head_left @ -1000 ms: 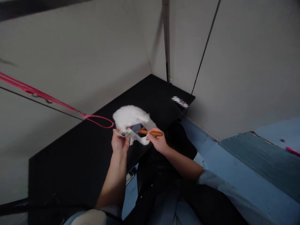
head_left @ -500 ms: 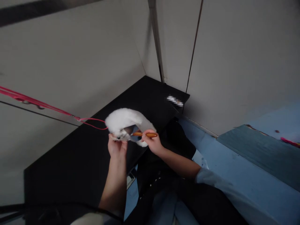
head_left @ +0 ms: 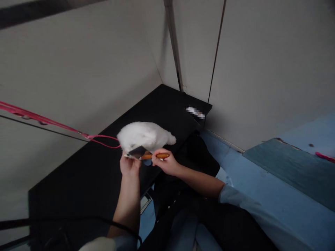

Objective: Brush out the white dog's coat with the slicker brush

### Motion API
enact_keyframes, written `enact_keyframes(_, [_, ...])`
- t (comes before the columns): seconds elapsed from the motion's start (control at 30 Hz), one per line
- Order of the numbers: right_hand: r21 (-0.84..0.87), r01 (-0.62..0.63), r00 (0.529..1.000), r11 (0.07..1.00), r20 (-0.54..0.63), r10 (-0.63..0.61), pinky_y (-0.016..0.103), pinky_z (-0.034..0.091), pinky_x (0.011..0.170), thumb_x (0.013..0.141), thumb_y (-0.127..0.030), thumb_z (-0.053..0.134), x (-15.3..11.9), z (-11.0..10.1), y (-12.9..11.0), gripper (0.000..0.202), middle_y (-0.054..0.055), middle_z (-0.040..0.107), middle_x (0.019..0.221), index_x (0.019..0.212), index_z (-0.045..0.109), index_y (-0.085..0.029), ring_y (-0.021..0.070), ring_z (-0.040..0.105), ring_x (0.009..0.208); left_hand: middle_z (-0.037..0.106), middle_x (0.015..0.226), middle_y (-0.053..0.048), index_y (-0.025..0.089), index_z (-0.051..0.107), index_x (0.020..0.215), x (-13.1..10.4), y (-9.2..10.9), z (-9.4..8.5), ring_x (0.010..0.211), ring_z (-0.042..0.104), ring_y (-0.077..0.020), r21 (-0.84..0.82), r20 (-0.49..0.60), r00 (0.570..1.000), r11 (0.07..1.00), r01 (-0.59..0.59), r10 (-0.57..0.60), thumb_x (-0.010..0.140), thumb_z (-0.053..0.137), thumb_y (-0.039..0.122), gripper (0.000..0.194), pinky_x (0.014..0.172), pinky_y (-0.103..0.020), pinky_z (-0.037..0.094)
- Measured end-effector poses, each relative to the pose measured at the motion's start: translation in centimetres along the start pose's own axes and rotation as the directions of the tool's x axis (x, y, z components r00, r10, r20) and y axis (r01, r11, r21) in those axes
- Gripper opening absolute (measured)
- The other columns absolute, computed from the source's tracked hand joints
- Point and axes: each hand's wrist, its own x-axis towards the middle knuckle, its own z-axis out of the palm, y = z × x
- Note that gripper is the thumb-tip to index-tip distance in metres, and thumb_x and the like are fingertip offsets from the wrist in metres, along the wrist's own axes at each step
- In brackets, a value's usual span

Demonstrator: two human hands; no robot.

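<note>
Brush (head_left: 137,152) moved closer to left hand (head_left: 130,164), half-open against white animal (head_left: 143,135) — right hand (head_left: 164,162) closed round handle (head_left: 164,155)

Slicker brush (head_left: 137,152) now over face of white-furred animal (head_left: 142,135), hiding it; was off to the side by the front. Right hand (head_left: 164,162) closer to left hand (head_left: 130,164). Pale limb under brush handle (head_left: 162,156) gone from view; white furry end (head_left: 171,139) now sticks out above right hand.

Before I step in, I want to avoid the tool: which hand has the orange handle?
The right hand, gripping the orange handle; the left hand touches the white animal instead.
</note>
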Motion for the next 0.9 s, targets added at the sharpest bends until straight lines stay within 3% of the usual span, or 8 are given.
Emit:
enact_keyframes(0.17, [-0.019, 0.048, 0.979, 0.999, -0.197, -0.051, 0.029, 0.051, 0.065, 0.081, -0.05, 0.063, 0.3, 0.1, 0.0, 0.029, 0.0, 0.061, 0.068, 0.081, 0.057, -0.021, 0.0152, 0.062, 0.065, 0.076, 0.089, -0.008, 0.016, 0.066, 0.111, 0.2, -0.2, -0.4, 0.083, 0.074, -0.0194, 0.023, 0.077, 0.997, 1.0, 0.017, -0.019, 0.097, 0.036, 0.017, 0.033, 0.082, -0.035, 0.06])
enact_keyframes(0.3, [0.023, 0.001, 1.0, 1.0, -0.028, 0.0, 0.026, 0.048, 0.056, 0.079, -0.049, 0.065, 0.3, 0.0, -0.1, 0.029, -0.003, 0.057, 0.059, 0.077, 0.057, -0.021, 0.0131, 0.057, 0.055, 0.076, 0.086, -0.006, 0.017, 0.065, 0.112, 0.5, -0.5, -0.8, 0.075, 0.073, -0.0172, 0.043, 0.047, 0.998, 0.999, 0.029, -0.031, 0.097, 0.038, 0.018, 0.031, 0.078, -0.031, 0.06])
enact_keyframes(0.43, [-0.013, 0.059, 0.962, 0.998, -0.268, -0.061, 0.028, 0.05, 0.06, 0.081, -0.047, 0.063, 0.0, -0.5, -0.1, 0.027, -0.001, 0.059, 0.065, 0.079, 0.058, -0.021, 0.0146, 0.059, 0.06, 0.076, 0.094, -0.009, 0.016, 0.064, 0.118, 0.6, -0.7, -1.0, 0.084, 0.073, -0.0209, 0.021, 0.042, 0.998, 0.999, 0.044, -0.045, 0.097, 0.037, 0.021, 0.034, 0.084, -0.039, 0.06])
enact_keyframes(0.6, [0.007, -0.012, 0.998, 1.0, -0.065, 0.013, 0.027, 0.049, 0.057, 0.078, -0.052, 0.065, -0.3, -0.4, 0.3, 0.032, -0.003, 0.058, 0.061, 0.078, 0.058, -0.021, 0.0135, 0.057, 0.055, 0.073, 0.075, -0.002, 0.017, 0.065, 0.108, 0.6, -0.9, -1.2, 0.065, 0.069, -0.0143, 0.012, 0.072, 0.997, 1.0, 0.02, -0.021, 0.096, 0.04, 0.017, 0.027, 0.072, -0.026, 0.059])
enact_keyframes(0.73, [-0.024, 0.013, 0.961, 1.0, -0.275, -0.019, 0.029, 0.05, 0.061, 0.08, -0.054, 0.063, -0.1, -0.8, 0.1, 0.033, -0.002, 0.058, 0.064, 0.081, 0.057, -0.021, 0.0146, 0.059, 0.06, 0.075, 0.086, -0.007, 0.015, 0.065, 0.106, 0.2, -1.4, -0.5, 0.078, 0.073, -0.0198, 0.062, 0.055, 0.998, 0.998, -0.001, -0.002, 0.094, 0.042, 0.018, 0.026, 0.08, -0.035, 0.06])
enact_keyframes(0.77, [-0.038, 0.02, 0.963, 0.999, -0.268, -0.029, 0.029, 0.05, 0.061, 0.08, -0.053, 0.063, -0.2, -0.8, 0.1, 0.032, -0.001, 0.059, 0.065, 0.081, 0.058, -0.021, 0.0148, 0.059, 0.061, 0.075, 0.086, -0.008, 0.015, 0.066, 0.103, 0.2, -1.6, -0.4, 0.078, 0.073, -0.0198, 0.072, 0.036, 0.999, 0.997, -0.012, 0.01, 0.094, 0.042, 0.018, 0.026, 0.079, -0.034, 0.06])
enact_keyframes(0.9, [0.018, -0.053, 0.998, 0.998, -0.038, 0.054, 0.029, 0.048, 0.058, 0.079, -0.052, 0.065, -0.4, -0.9, 0.0, 0.031, -0.002, 0.056, 0.061, 0.08, 0.058, -0.021, 0.0143, 0.056, 0.056, 0.072, 0.074, -0.002, 0.016, 0.065, 0.088, 0.1, -1.9, -0.4, 0.062, 0.068, -0.0124, 0.09, 0.011, 0.998, 0.994, -0.06, 0.059, 0.091, 0.045, 0.015, 0.02, 0.067, -0.021, 0.058])
